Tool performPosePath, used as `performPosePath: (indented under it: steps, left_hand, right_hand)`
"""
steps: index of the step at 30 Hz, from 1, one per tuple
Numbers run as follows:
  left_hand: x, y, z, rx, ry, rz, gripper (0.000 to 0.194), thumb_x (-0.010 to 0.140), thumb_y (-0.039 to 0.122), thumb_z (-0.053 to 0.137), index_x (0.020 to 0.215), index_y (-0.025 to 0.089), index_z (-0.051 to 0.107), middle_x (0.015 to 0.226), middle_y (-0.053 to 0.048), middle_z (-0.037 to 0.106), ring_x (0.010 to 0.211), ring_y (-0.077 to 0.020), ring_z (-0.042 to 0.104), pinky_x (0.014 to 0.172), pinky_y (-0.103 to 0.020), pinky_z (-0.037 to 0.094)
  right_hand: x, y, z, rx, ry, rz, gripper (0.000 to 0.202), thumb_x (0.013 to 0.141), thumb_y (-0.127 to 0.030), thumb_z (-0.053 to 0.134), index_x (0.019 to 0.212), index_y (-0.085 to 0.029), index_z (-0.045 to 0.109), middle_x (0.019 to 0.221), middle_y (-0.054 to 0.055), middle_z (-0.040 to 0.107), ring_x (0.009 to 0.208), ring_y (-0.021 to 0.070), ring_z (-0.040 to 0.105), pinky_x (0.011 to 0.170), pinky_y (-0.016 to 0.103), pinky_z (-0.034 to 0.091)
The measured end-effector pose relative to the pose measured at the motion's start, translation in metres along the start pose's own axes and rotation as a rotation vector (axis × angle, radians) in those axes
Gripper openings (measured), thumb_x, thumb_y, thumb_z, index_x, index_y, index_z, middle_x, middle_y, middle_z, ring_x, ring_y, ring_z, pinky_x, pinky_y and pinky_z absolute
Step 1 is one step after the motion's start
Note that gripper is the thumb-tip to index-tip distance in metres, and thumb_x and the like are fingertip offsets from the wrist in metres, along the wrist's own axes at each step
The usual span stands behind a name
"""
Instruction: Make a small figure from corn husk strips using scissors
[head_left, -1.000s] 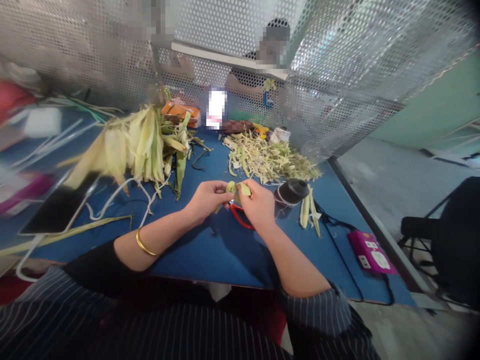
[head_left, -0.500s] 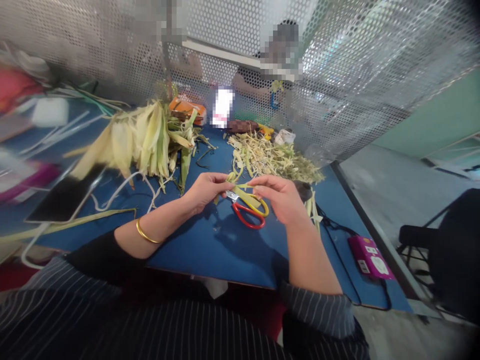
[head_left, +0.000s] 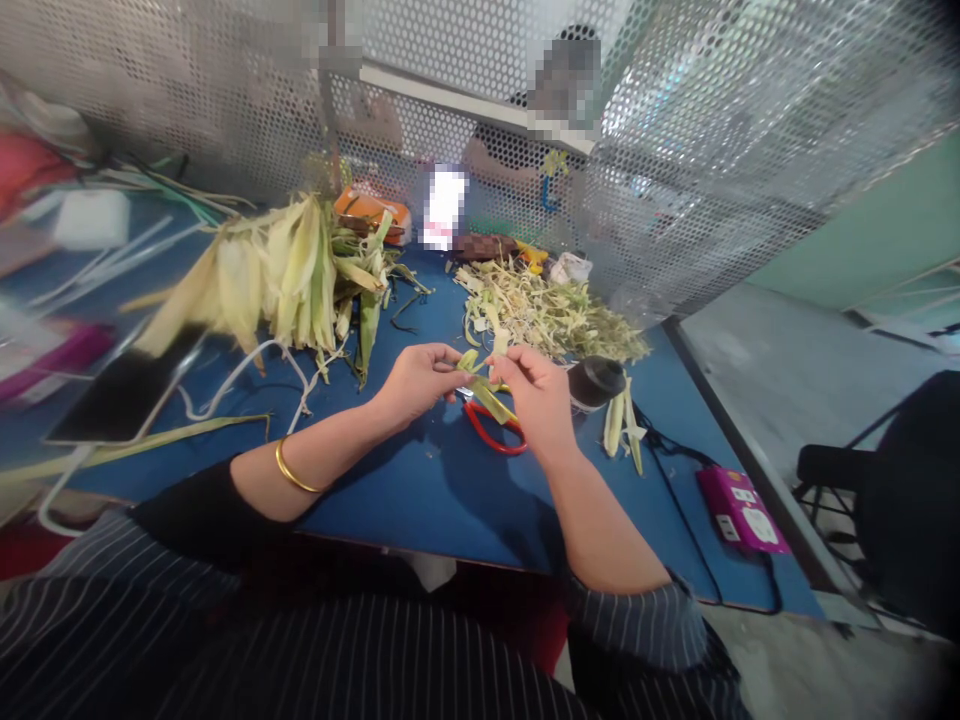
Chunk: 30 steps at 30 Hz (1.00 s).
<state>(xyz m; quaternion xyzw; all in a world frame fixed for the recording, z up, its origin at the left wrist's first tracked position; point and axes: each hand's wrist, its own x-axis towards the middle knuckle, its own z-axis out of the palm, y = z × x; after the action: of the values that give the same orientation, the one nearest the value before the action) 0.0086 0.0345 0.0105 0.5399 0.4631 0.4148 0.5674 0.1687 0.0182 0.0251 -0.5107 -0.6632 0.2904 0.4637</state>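
Observation:
Between my hands is a pale green corn husk strip (head_left: 489, 400). My left hand (head_left: 421, 382) pinches its left end between thumb and fingers. My right hand (head_left: 534, 392) has its thumb and fingertips closed on the husk's other side, where a short piece sticks up. Scissors (head_left: 495, 432) with one red and one yellow handle loop lie on the blue table (head_left: 427, 500) just below the husk, partly covered by it and by my right hand. Beyond my hands spreads a heap of shredded husk (head_left: 547, 310).
A bundle of whole husks (head_left: 292, 275) lies at the left, near a dark phone or tablet (head_left: 127, 395) and a white cable (head_left: 232, 380). Right of my hand are a black-topped container (head_left: 596, 380), loose husk pieces (head_left: 619, 425) and a purple box (head_left: 742, 510). A perforated screen (head_left: 465, 130) stands behind.
My right hand has moved slightly left, closer to my left hand, and now covers part of the scissors. The black-topped container shows more fully beside it.

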Motion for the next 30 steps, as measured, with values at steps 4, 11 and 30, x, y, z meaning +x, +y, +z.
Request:
performPosePath:
  steps: [4,11,30]
  left_hand:
    - [0.001,-0.002,-0.001,0.003,0.042,0.057,0.017,0.066,0.026,0.071,0.075,0.013,0.063,0.062,-0.001,0.064,0.044,-0.0062,0.051,0.043,-0.019,0.035]
    - [0.003,-0.007,-0.002,0.101,0.064,0.121,0.018,0.068,0.027,0.068,0.079,0.013,0.066,0.071,-0.005,0.067,0.048,-0.0077,0.053,0.048,-0.021,0.043]
    - [-0.007,-0.004,-0.002,0.675,0.034,0.368,0.019,0.071,0.018,0.057,0.08,0.023,0.072,0.065,0.001,0.066,0.059,-0.0124,0.053,0.055,-0.022,0.033]
  right_hand:
    - [-0.002,0.004,0.003,-0.334,-0.017,-0.102,0.022,0.084,-0.031,0.05,0.066,-0.021,0.056,0.07,0.001,0.057,0.073,0.016,0.053,0.072,0.029,0.04]
    - [-0.003,0.008,0.005,-0.412,-0.053,-0.109,0.022,0.083,-0.025,0.049,0.061,-0.02,0.051,0.069,0.0,0.052,0.069,0.0141,0.051,0.067,0.027,0.039]
    - [0.0,0.013,0.005,-0.219,-0.034,-0.007,0.024,0.081,-0.04,0.055,0.072,-0.02,0.065,0.067,0.0,0.06,0.063,0.0134,0.053,0.062,0.027,0.041]
